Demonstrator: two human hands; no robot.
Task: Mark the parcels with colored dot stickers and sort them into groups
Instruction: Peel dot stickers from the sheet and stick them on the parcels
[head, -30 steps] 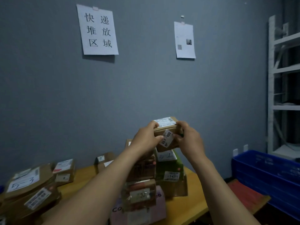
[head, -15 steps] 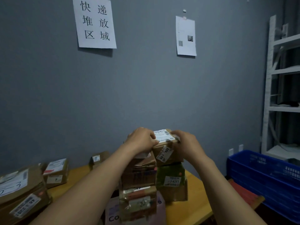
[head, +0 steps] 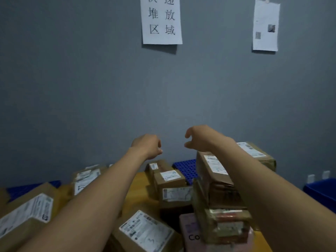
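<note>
I see 2 bare hands raised over the yellow table (head: 140, 182): left hand (head: 148, 146) loosely curled, right hand (head: 199, 138) fingers spread, both grasping nothing. Roughly 10 brown cardboard parcels (head: 170, 179), white-labelled, rectangular, stacked below.

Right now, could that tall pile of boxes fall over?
It might. The tall stack of parcels looks uneven, with its boxes not lined up, and the right forearm passes close beside it, so a bump could tip it. It also rests on a pink parcel near the table's front edge, so falling boxes could drop to the floor. Both the left hand and the right hand are empty, so nothing is steadying the pile.
</note>
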